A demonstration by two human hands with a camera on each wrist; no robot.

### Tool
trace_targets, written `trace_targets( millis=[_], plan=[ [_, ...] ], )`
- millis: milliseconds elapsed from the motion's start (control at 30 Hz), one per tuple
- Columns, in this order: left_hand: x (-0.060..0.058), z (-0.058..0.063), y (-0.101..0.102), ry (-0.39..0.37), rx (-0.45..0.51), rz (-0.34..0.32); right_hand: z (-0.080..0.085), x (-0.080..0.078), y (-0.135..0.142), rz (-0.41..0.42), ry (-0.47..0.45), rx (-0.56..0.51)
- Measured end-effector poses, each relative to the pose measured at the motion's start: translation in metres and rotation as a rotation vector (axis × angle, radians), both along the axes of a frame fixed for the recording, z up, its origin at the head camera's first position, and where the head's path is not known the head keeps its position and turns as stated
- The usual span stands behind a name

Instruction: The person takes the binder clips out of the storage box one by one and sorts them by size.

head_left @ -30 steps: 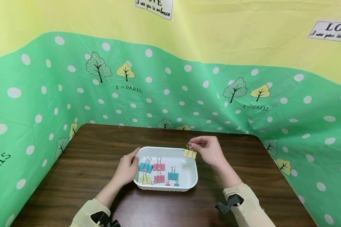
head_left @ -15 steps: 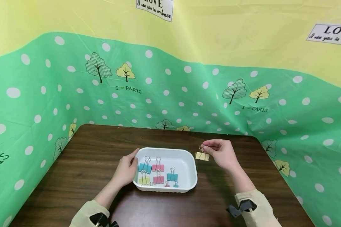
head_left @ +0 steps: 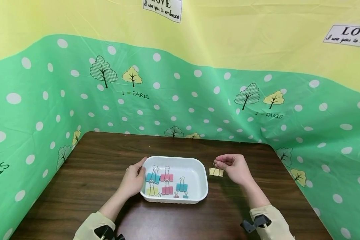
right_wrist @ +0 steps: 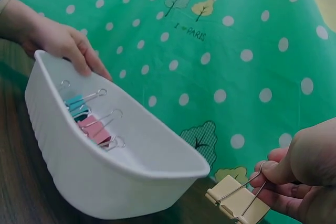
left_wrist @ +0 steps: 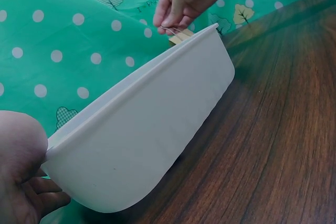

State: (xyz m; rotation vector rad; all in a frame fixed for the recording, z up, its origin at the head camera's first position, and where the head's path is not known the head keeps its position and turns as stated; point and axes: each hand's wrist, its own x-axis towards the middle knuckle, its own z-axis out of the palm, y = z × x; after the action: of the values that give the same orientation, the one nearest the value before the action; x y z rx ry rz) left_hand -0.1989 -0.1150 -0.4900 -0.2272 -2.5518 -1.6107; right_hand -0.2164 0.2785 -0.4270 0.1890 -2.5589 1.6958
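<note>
My left hand (head_left: 132, 181) grips the left end of a white plastic tray (head_left: 175, 200), thumb at the rim. Larger binder clips lie in the tray's left and middle: a blue one (head_left: 153, 178), a pink one (head_left: 167, 177), a yellow one (head_left: 152, 191) and others. Tiny clips, one pink (head_left: 176, 195) and one blue (head_left: 185, 196), sit by the near wall. To the right of the tray, my right hand (head_left: 235, 168) pinches a pale yellow binder clip (right_wrist: 239, 199) by its wire handles, body hanging down, beyond the rim in the right wrist view.
A dark wood-grain table (head_left: 108, 153) carries the tray near its middle. Behind and at both sides hangs a green and yellow cloth (head_left: 174, 86) with white dots and printed trees. Dark straps with mounts (head_left: 259, 221) sit on both sleeves.
My right hand has carried the pale yellow binder clip from over the tray's far right corner out to the right, then lower toward the table. The left hand stays on the tray.
</note>
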Motion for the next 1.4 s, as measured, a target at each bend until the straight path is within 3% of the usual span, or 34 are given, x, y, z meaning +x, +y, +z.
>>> trace_targets(
  millis=[567,1400],
  plan=[
    [0.0,0.0,0.001,0.019,-0.01,0.012,-0.031,0.002,0.0,0.071,-0.037,-0.032],
    [0.0,0.001,0.001,0.004,-0.003,-0.001,-0.047,-0.003,0.006,0.052,-0.063,0.05]
  ],
)
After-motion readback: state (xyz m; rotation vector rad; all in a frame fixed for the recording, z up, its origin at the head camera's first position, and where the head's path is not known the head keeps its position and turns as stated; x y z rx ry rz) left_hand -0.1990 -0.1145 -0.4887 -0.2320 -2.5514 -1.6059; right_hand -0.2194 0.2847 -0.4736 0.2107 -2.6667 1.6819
